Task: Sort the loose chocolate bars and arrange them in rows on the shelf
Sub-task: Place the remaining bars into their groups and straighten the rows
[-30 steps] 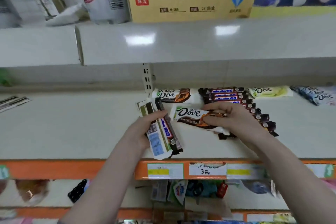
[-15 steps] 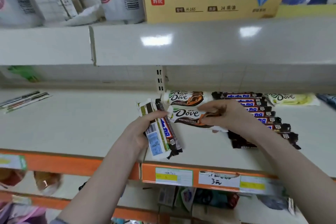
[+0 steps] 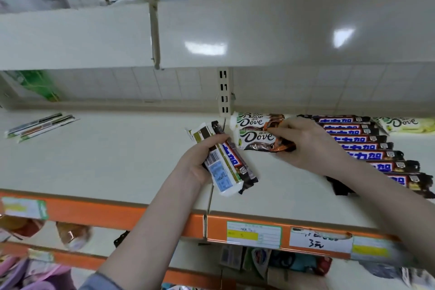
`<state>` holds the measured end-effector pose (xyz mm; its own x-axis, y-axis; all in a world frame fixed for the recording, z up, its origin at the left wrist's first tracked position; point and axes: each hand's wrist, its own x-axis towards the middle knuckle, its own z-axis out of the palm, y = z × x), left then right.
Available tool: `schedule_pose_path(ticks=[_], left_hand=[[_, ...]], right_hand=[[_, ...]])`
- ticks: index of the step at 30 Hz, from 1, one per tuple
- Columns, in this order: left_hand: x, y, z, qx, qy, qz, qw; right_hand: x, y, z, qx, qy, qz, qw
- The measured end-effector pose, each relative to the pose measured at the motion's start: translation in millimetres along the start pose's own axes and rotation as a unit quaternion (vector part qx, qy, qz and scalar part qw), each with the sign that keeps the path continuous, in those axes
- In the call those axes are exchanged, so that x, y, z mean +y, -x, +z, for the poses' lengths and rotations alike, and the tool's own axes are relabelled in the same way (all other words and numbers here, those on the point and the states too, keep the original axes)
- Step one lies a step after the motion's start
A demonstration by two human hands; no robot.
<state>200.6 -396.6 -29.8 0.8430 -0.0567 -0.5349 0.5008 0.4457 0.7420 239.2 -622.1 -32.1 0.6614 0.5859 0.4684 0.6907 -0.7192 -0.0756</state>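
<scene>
Now, head view: right hand (image 3: 303, 146) is pinching a Dove bar (image 3: 259, 141), setting it on the shelf (image 3: 106, 160) just in front of another Dove bar (image 3: 253, 122), beside the dark-bar row (image 3: 367, 148). Left hand (image 3: 200, 160) is gripping a bundle of mixed bars (image 3: 226, 165), forearm angled up. Next move likely: release, square it, take another from the bundle.

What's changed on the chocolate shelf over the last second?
The right hand has slid the front Dove bar back until it lies against the rear Dove bar, and still grips it. The left hand still holds its bundle of bars. The dark bar row is unchanged.
</scene>
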Motion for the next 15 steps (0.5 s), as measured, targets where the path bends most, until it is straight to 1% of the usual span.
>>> schedule_pose_path(ticks=[3, 8, 15], left_hand=[[-1.5, -3.8, -8.4, -0.014, 0.032, 0.011, 0.999], [-8.1, -5.8, -16.6, -0.047, 0.068, 0.039, 0.996], [-11.4, -5.9, -18.4, -0.054, 0.082, 0.048, 0.994]], right_hand=[[7.6, -7.7, 12.1, 0.005, 0.030, 0.003, 1.000], [17.3, -20.7, 25.8, -0.025, 0.048, 0.017, 0.998], [21.2, -29.8, 35.3, -0.036, 0.048, 0.057, 0.997]])
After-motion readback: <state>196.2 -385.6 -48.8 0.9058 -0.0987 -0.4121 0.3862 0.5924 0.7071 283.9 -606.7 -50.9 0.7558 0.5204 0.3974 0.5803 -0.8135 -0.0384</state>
